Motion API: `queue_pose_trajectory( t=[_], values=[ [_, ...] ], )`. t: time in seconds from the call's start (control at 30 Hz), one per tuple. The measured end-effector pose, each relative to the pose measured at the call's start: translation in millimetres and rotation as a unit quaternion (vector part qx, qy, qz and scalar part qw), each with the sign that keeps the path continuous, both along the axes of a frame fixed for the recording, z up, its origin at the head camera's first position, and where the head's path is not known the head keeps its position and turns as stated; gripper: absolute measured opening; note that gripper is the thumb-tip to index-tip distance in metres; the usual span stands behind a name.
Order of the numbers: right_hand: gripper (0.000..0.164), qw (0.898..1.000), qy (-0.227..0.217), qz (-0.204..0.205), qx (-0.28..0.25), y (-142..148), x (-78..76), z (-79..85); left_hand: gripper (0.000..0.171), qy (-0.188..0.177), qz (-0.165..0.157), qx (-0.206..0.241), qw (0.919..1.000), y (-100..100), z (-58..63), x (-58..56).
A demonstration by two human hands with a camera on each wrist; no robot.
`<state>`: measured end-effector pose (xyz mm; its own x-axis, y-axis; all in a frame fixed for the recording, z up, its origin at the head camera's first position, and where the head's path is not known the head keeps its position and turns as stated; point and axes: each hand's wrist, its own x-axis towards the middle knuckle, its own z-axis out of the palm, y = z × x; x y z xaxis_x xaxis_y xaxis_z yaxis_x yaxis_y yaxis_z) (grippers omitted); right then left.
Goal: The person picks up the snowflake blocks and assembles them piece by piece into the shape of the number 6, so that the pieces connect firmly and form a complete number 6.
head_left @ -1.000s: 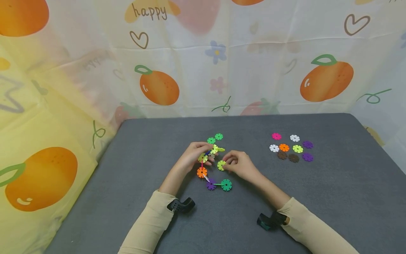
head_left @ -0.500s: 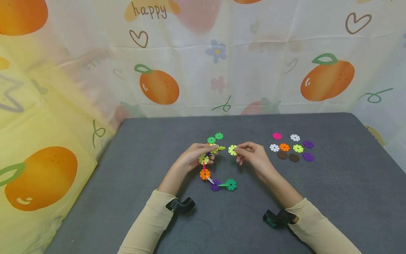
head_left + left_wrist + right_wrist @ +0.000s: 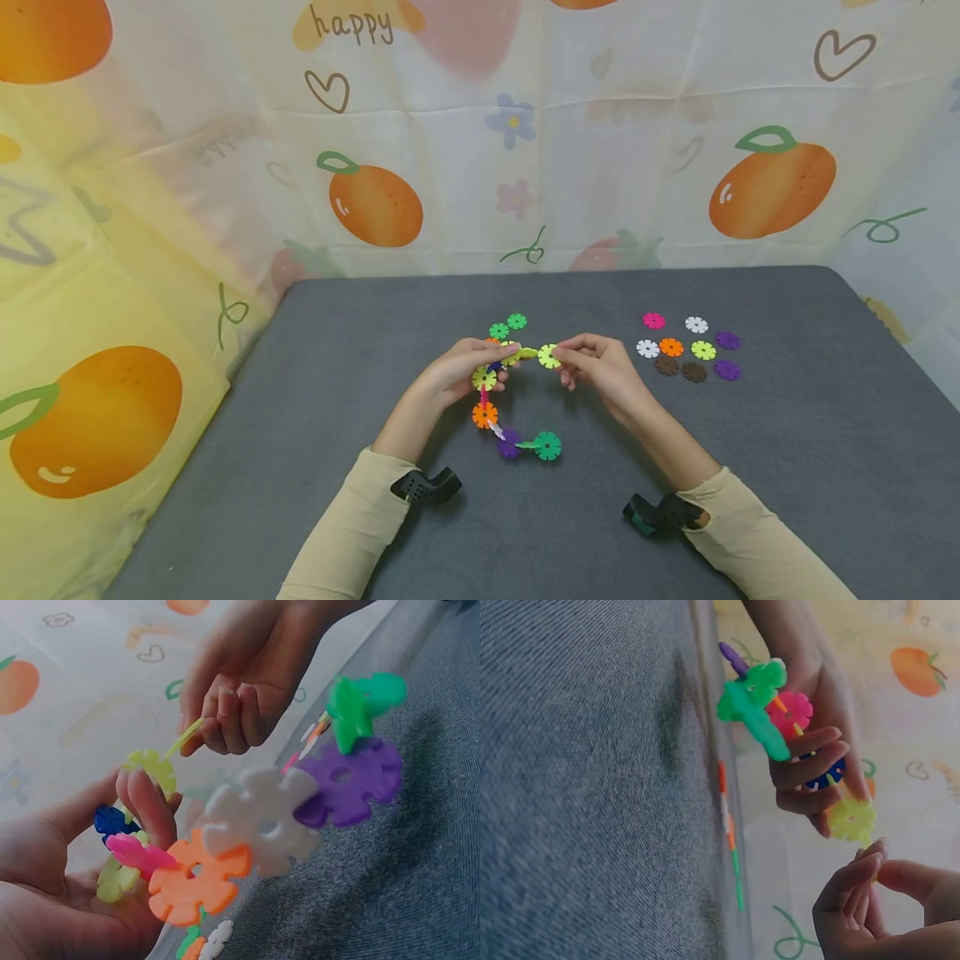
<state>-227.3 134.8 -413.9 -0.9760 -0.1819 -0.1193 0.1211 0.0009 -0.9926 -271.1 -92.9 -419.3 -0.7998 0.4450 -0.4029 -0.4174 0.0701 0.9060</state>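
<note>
My left hand (image 3: pixel 457 371) pinches a chain of slotted plastic snowflake discs near its yellow end. The chain hangs below it: a blue disc (image 3: pixel 114 821), a yellow one (image 3: pixel 484 379), a pink one (image 3: pixel 142 855), an orange one (image 3: pixel 484 414), a white one (image 3: pixel 262 817), a purple one (image 3: pixel 509 445) and a green one (image 3: pixel 547 446). Between thumb and fingers, my right hand (image 3: pixel 600 367) pinches a yellow disc (image 3: pixel 548 357). Its edge meets the edge-on yellow disc (image 3: pixel 528 353) at the chain's end; whether the slots interlock, I cannot tell. Fingers partly hide the chain's upper part.
Loose discs lie at the right of the grey table (image 3: pixel 337 333), among them a pink disc (image 3: pixel 654 321), an orange disc (image 3: pixel 671 347) and a brown disc (image 3: pixel 694 372). Green discs (image 3: pixel 517 321) lie behind my left hand. A printed cloth (image 3: pixel 450 200) hangs behind the table.
My right hand has moved right and up with its yellow disc, then brought it against the chain's end. The left hand keeps its hold; the chain's lower end has swung right.
</note>
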Motion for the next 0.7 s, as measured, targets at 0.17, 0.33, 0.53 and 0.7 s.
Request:
queue_pose_trajectory(
  t=[0.17, 0.33, 0.53, 0.7],
  values=[
    [0.031, 1.000, 0.009, 0.004, 0.008, 1.4, -0.6, -0.1, 0.045, 0.016, -0.008, -0.014, 0.9997, 1.5, 1.1, 0.5],
    [0.032, 1.000, 0.012, 0.009, 0.015, 2.3, -1.6, -1.1, 0.045, 0.019, -0.006, -0.020, 0.9996, 3.3, 2.9, 0.8],
    [0.030, 0.999, 0.028, 0.016, 0.020, 2.6, -1.8, -1.6, 0.043, 0.029, -0.019, -0.025, 0.9991, 4.2, 2.2, 1.7],
    [0.026, 0.997, 0.061, 0.008, 0.038, 0.3, 0.9, -0.4, 0.038, 0.043, -0.013, -0.028, 0.9986, 6.9, 3.1, 4.7]
  ],
)
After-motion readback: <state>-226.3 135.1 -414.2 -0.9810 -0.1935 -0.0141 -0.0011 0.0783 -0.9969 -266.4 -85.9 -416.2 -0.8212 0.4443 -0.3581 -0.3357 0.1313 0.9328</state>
